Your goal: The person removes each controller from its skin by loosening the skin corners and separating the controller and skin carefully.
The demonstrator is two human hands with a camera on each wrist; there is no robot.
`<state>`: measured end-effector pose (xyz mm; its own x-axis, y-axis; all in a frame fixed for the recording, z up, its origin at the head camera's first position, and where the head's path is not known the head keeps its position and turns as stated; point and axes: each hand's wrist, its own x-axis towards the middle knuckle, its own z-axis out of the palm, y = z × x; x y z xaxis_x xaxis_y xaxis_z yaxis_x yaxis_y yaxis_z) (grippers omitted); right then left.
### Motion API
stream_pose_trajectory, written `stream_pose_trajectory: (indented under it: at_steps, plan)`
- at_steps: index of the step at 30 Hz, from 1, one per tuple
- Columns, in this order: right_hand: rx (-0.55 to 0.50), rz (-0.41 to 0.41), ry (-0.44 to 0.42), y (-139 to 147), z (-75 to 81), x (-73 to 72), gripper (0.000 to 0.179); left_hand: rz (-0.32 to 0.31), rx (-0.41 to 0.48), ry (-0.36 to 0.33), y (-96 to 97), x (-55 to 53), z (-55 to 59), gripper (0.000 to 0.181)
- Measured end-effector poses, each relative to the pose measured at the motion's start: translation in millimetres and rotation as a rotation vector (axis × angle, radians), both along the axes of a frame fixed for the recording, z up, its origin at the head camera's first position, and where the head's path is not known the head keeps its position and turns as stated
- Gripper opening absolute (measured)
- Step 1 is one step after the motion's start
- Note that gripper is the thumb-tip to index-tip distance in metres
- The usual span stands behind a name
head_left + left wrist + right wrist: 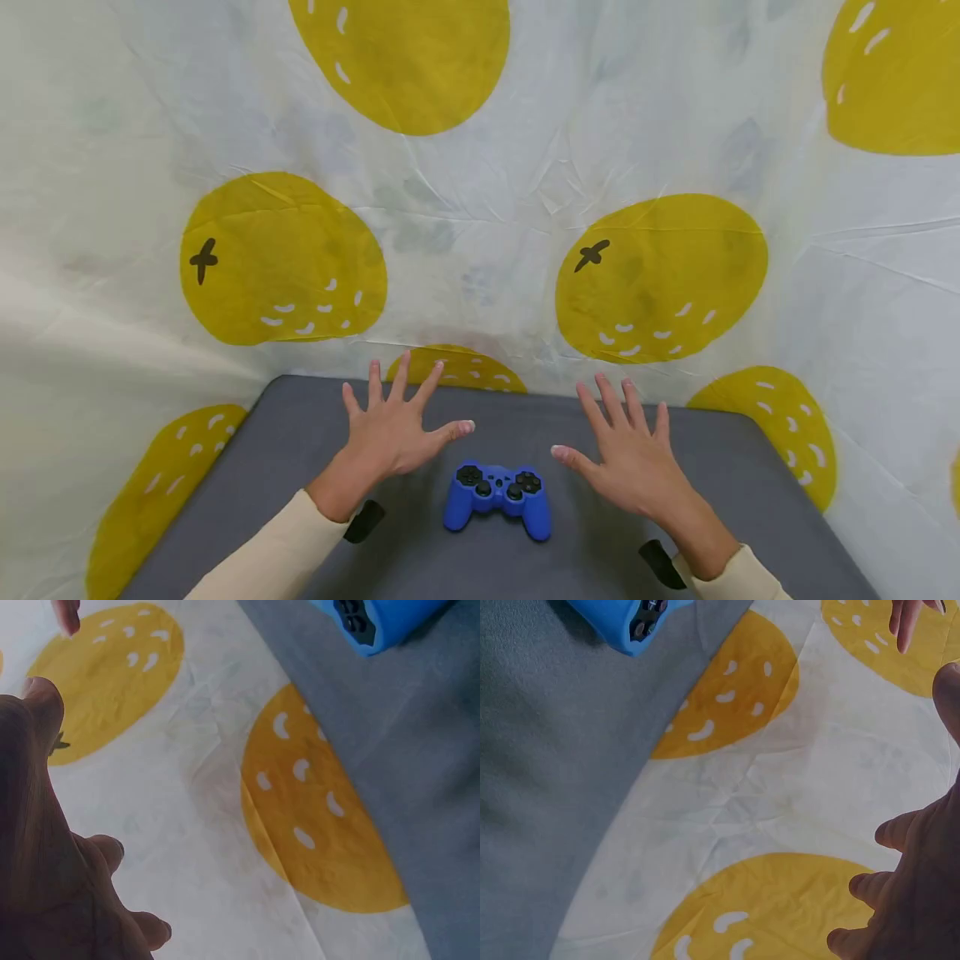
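A blue game controller (498, 498) with black buttons and thumbsticks lies on the grey surface, between and slightly below the two hands in the head view. To its upper left, my left hand (393, 429) is raised with the fingers spread and touches nothing. My right hand (630, 458) mirrors it on the other side, fingers spread and holding nothing. Part of the controller (382, 619) shows at the top of the left wrist view, apart from the left hand (60, 840). The right wrist view has its edge (626, 622) at top left, away from the right hand (915, 877).
The grey tabletop (300, 433) ends at the back against a hanging white cloth (465, 275) printed with large yellow fruit shapes. This cloth also runs along the left and right sides. Dark bands (365, 522) sit at both wrists, by the cream sleeves (273, 554).
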<state>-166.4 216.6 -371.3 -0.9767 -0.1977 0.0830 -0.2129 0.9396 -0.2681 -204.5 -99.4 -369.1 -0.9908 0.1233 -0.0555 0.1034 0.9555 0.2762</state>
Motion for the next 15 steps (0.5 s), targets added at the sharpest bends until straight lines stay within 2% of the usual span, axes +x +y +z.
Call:
stream_pose_trajectory:
  at_steps: [15]
  plan:
    - [-0.013, 0.002, -0.014, -4, -17.2, -0.2, 0.099, -0.005, -0.004, -0.010, -1.4, 1.5, -15.7, 0.098]
